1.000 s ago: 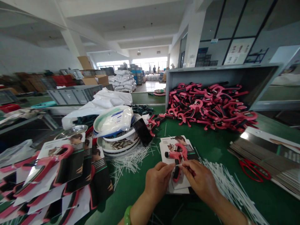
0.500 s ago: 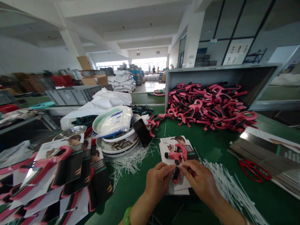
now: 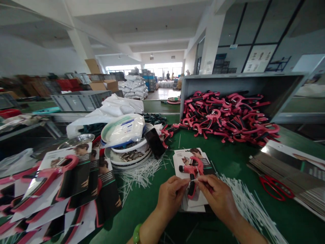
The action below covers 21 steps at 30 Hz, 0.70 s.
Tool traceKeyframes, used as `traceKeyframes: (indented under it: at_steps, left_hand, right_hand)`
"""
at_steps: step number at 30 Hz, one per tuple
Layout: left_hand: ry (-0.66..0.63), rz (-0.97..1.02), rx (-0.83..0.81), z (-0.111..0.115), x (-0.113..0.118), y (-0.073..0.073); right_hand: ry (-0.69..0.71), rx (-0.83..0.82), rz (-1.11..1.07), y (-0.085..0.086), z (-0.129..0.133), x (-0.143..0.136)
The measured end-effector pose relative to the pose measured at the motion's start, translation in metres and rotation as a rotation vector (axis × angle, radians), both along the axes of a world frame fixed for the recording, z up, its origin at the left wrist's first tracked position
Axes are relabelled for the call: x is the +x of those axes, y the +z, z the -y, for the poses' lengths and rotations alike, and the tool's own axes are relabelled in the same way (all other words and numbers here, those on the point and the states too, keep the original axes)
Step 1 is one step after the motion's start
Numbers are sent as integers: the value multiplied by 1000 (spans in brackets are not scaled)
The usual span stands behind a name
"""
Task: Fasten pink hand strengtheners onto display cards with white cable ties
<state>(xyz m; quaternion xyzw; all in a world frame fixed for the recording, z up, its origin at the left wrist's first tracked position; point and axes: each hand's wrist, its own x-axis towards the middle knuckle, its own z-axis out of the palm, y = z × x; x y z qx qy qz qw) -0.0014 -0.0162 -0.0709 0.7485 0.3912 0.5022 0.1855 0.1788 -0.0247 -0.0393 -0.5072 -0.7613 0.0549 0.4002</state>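
The left hand (image 3: 172,194) and right hand (image 3: 217,192) pinch a thin white plastic tie (image 3: 192,180) between their fingers over a pink-and-black tool (image 3: 194,168), seemingly mid-fastening, which calls for steady tension.

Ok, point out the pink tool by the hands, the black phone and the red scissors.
Pink tool (image 3: 192,169): head view, on its pink body.
Black phone (image 3: 154,143): head view, middle of its dark face.
Red scissors (image 3: 278,185): head view, on the handles.

Tie (image 3: 192,180) partly hidden, people (image 3: 168,75) blurred
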Motion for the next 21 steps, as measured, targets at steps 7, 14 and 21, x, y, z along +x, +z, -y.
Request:
traceKeyframes:
  at_steps: [7,14,21]
  left_hand:
    - [-5,-20,-14,0,-1,0]
    - [-18,-10,-8,1,-1,1]
    - [-27,17,-5,1,3,5]
  right_hand:
    - [8,45,11,-2,0,1]
    - [9,58,16,0,1,0]
    - [35,23,12,5,0,1]
